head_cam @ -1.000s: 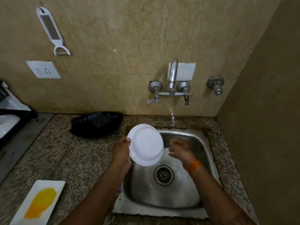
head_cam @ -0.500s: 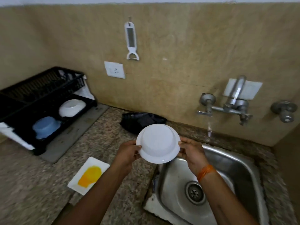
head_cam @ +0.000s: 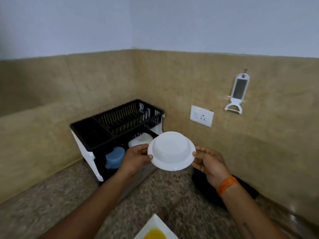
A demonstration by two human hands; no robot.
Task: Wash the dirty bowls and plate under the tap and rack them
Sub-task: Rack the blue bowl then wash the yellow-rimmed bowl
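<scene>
Both hands, left and right, thumbs pinching the upturned white bowl's rim.

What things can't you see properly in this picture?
All in the head view:
- White bowl: held upside down, so its inside is hidden.
- Yellow-stained plate: cut off by the bottom edge.
- White dish in the rack: partly behind the held bowl and left hand.
- Black object on the counter: mostly behind the right hand and wrist.
</scene>
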